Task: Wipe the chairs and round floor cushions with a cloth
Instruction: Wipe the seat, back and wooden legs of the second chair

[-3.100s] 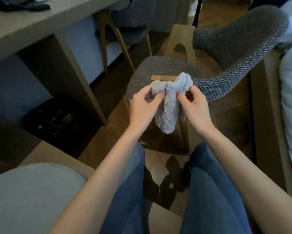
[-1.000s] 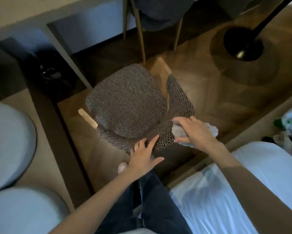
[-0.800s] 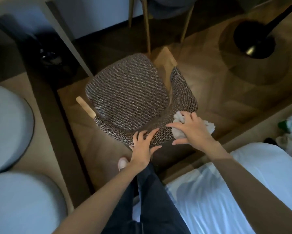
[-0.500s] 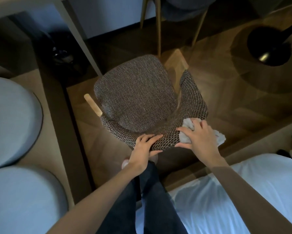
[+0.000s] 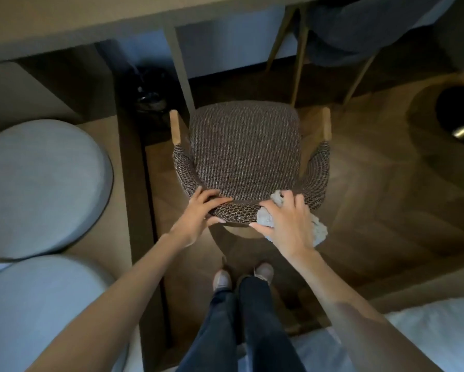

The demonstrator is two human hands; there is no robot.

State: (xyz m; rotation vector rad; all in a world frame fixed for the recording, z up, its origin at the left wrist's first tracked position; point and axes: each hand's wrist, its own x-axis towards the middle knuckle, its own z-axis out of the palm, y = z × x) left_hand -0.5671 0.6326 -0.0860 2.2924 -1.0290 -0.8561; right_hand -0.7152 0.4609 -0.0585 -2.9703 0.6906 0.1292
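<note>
Near the middle of the scene, just beyond the person's feet, stands the chair (image 5: 244, 146), its curved woven backrest (image 5: 239, 212) on the near side. The left hand (image 5: 198, 213) grips that rail, fingers curled over the top and thumb on the outer face. Just to its right, the right hand (image 5: 284, 221) holds the cloth (image 5: 319, 230) bunched against the rail, fingers bent over it. The cloth looks fluffy, light and limp, so it should mould to the curve and is best kept wadded under the palm. The chair may slide on the wood floor, so bracing the rail seems wise. Two round floor cushions (image 5: 37, 183) lie at left, apart from both hands, and look soft and yielding.
</note>
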